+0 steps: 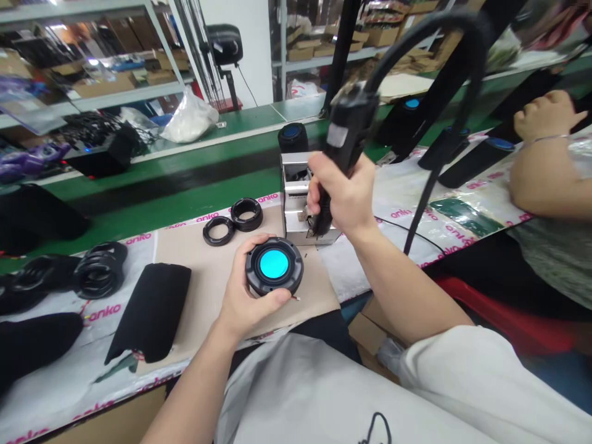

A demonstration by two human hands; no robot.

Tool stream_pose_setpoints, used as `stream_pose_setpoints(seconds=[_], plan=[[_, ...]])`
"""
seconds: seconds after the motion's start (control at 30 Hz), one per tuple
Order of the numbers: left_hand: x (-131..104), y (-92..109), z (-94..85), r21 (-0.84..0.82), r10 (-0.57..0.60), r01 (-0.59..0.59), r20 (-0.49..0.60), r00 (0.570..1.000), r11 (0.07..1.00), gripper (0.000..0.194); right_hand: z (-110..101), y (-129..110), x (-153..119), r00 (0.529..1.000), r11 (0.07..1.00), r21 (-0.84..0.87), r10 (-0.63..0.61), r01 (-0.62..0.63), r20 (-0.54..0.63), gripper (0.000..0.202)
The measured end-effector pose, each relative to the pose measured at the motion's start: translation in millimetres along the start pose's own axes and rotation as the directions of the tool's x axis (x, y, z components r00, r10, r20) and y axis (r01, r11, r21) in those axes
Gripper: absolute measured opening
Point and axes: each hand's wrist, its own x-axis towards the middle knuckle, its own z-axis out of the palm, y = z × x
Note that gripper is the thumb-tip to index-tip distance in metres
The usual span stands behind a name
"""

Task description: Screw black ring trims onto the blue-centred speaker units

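Observation:
My left hand (245, 305) is closed around the rim of a round black speaker end piece (274, 293) with a bright blue disc facing up. A short thin wire end shows by its lower right edge. My right hand (345, 191) grips a black power screwdriver (346, 132) upright, its thick cable arching over to the right. The screwdriver's lower end is in front of a silver metal box-shaped device (293, 216), and I cannot tell whether they touch. Two black rings (219, 232) lie side by side on the cardboard beyond my left hand.
A black fabric-covered cylinder (152, 308) lies on the cardboard at left, near several more black rings (99, 271). At right, another person's arm (546, 166) reaches over the bench beside black cylinders (476, 160). Behind runs a green conveyor belt (185, 185).

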Motion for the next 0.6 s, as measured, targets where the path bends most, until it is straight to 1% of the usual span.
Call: stream_pose_setpoints(seconds=[0.03, 0.07, 0.1, 0.13, 0.2, 0.23, 0.27, 0.37, 0.4, 0.53, 0.6], plan=[[0.1, 0.1, 0.1, 0.001, -0.003, 0.003, 0.003, 1.0, 1.0, 0.082, -0.9, -3.7, -2.0, 0.999, 0.999, 0.004, 0.033, -0.033, 0.012, 0.05], [0.2, 0.2, 0.2, 0.001, -0.004, 0.004, 0.009, 1.0, 1.0, 0.082, -1.2, -8.3, -3.2, 0.999, 0.999, 0.01, 0.031, -0.031, 0.008, 0.048], [0.2, 0.1, 0.2, 0.0, -0.002, 0.002, 0.013, 1.0, 1.0, 0.082, -0.7, -13.3, -3.5, 1.0, 1.0, 0.016, -0.012, 0.012, -0.011, 0.045], [0.2, 0.0, 0.3, 0.001, 0.002, -0.002, 0.014, 1.0, 1.0, 0.083, 0.5, -17.9, -2.9, 0.995, 0.996, 0.023, -0.087, 0.088, -0.042, 0.043], [0.0, -0.5, 0.2, 0.006, 0.003, -0.003, 0.006, 1.0, 1.0, 0.085, 4.3, -23.7, -0.1, 0.968, 0.973, 0.016, -0.226, 0.229, -0.109, 0.041], [-0.2, -0.8, 0.1, 0.013, -0.002, 0.002, -0.002, 1.0, 1.0, 0.085, 6.3, -24.1, 1.4, 0.958, 0.966, 0.003, -0.256, 0.258, -0.13, 0.042], [-0.3, -1.1, -0.1, 0.02, -0.009, 0.009, -0.006, 1.0, 1.0, 0.085, 8.1, -22.7, 2.7, 0.958, 0.968, -0.01, -0.251, 0.252, -0.138, 0.044], [-0.4, -1.3, -0.9, 0.028, -0.015, 0.015, 0.003, 1.0, 0.999, 0.085, 9.8, -12.4, 3.3, 0.983, 0.989, -0.039, -0.149, 0.146, -0.111, 0.051], [-0.2, -1.2, -1.1, 0.028, -0.01, 0.009, 0.007, 1.0, 1.0, 0.085, 9.3, -8.7, 2.6, 0.986, 0.991, -0.037, -0.132, 0.129, -0.105, 0.052], [0.3, -1.2, -1.9, 0.029, 0.011, -0.011, 0.011, 1.0, 1.0, 0.084, 6.0, -3.1, -0.9, 0.984, 0.991, -0.015, -0.136, 0.135, -0.118, 0.053], [0.0, -1.4, -1.9, 0.037, 0.011, -0.012, 0.011, 1.0, 0.999, 0.084, 5.9, -8.0, -2.3, 0.992, 0.996, -0.013, -0.092, 0.092, -0.092, 0.053]])
